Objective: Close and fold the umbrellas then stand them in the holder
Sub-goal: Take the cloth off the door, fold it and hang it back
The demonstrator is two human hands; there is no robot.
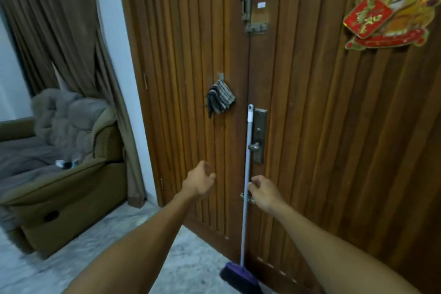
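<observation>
No umbrella and no holder are in view. Both my arms reach forward toward a brown wooden double door [310, 126]. My left hand [199, 181] hangs in the air in front of the left door leaf, fingers loosely curled, holding nothing. My right hand [262, 192] is just right of a broom's pale pole [248, 141], fingertips close to the pole. Its fingers are loosely curled and nothing is in its grasp. I cannot tell whether they touch the pole.
The broom leans on the door seam, its purple head [241, 277] on the marble floor [119, 246]. A door handle [254, 147], a striped cloth on a hook [219, 100] and a bolt [256, 28] are on the door. An olive armchair [59, 188] stands left beside brown curtains.
</observation>
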